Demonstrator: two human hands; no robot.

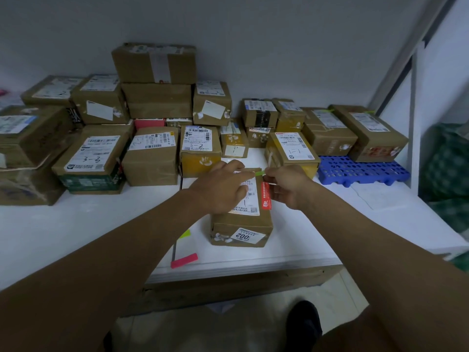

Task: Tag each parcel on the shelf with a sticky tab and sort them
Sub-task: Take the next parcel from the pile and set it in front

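A brown cardboard parcel (241, 217) sits alone near the centre of the frame on the white shelf (76, 224), its long side running away from the camera. A white shipping label covers most of its top, a red sticker strip runs down the right edge, and a small label reading "1002" shows upside down on the near end.

The left hand (223, 186) lies flat on the parcel's top, fingers straight and close together, pressing down over the label. The right hand (286, 185) is just right of the parcel's far corner, thumb and forefinger pinching a green sticky tab (258, 173); the tab's free end reaches to the left fingertips at the far top edge of the box.

At the lower centre of the frame, left of the parcel and partly hidden by the left forearm, a pink sticky tab pad (184, 260) lies on the shelf, with a yellow-green tab pad (185, 234) just beyond it.

Across the upper half of the frame, many more taped cardboard parcels (152, 153) are packed against the grey wall, some stacked two and three high, several with handwritten marks such as "3-3" and "3-2". At right centre, two long boxes rest on a blue plastic pallet (363, 171). A dark shoe (303, 323) shows on the tiled floor at the bottom.
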